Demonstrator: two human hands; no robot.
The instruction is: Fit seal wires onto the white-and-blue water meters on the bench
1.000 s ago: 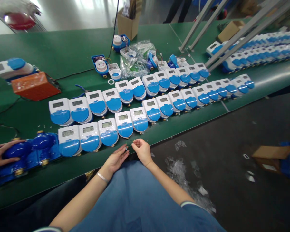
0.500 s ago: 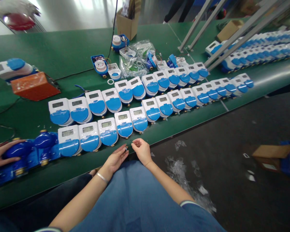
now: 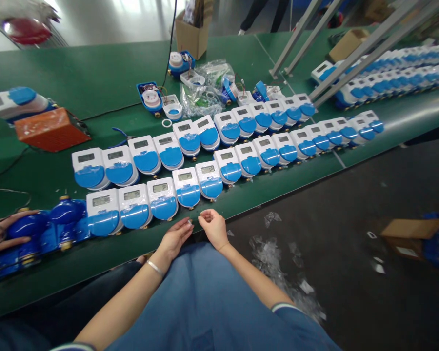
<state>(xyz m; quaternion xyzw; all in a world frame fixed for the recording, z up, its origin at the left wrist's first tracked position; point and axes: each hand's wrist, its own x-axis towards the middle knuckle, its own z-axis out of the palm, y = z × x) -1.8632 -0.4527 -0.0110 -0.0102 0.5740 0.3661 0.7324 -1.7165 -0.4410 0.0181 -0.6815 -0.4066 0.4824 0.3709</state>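
Observation:
At the near edge of the green table my left hand [image 3: 174, 238] is pinched, thumb against fingers, around a tiny light-coloured piece [image 3: 189, 222] too small to name. Close on its right, my right hand [image 3: 212, 226] has thumb and forefinger pressed together; whatever they hold, if anything, is too small to make out. Just beyond both hands runs the front row of white-and-blue water meters, the nearest being one meter [image 3: 189, 189] and its neighbour [image 3: 209, 180], both with lit digits on their displays. The hands touch neither meter.
A co-worker's hand [image 3: 8, 231] rests on blue meter bodies [image 3: 66, 212] at left. Behind stand a second meter row [image 3: 145, 156], an orange block [image 3: 51, 129], opened meters [image 3: 151, 99], clear plastic bags [image 3: 202, 101] and a cardboard box [image 3: 192, 36]. Metal posts [image 3: 296, 39] rise at right.
The small piece in my left hand has turned slightly and shows paler. My right hand has barely shifted. At far left, a dark cable now crosses the co-worker's hand.

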